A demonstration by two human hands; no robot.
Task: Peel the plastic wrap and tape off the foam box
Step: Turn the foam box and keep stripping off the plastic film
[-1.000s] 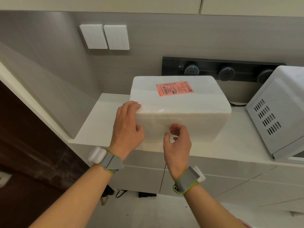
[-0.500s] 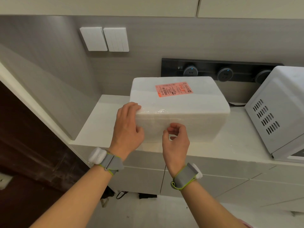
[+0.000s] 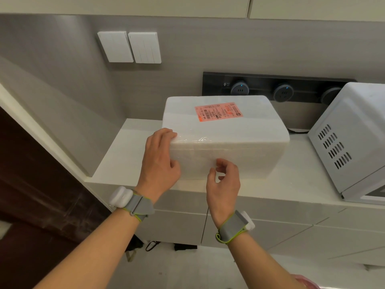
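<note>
A white foam box [image 3: 235, 132] stands on the pale counter [image 3: 295, 176], wrapped in clear plastic that glints along its near top edge, with an orange shipping label [image 3: 218, 112] on the lid. My left hand [image 3: 159, 161] grips the box's near left corner, fingers curled over the top edge and thumb on the front face. My right hand [image 3: 224, 180] is at the front face near the lid seam, fingers curled with the fingertips against the wrap. Whether it has pinched any film or tape I cannot tell.
A white microwave [image 3: 350, 142] stands to the right of the box. A black socket rail [image 3: 275, 88] runs along the wall behind, with two white switch plates [image 3: 129, 47] higher up. A side wall bounds the counter on the left. Cabinet fronts lie below the counter edge.
My right hand has shifted slightly, its fingers curling closer against the front face. My left hand and the box have stayed put.
</note>
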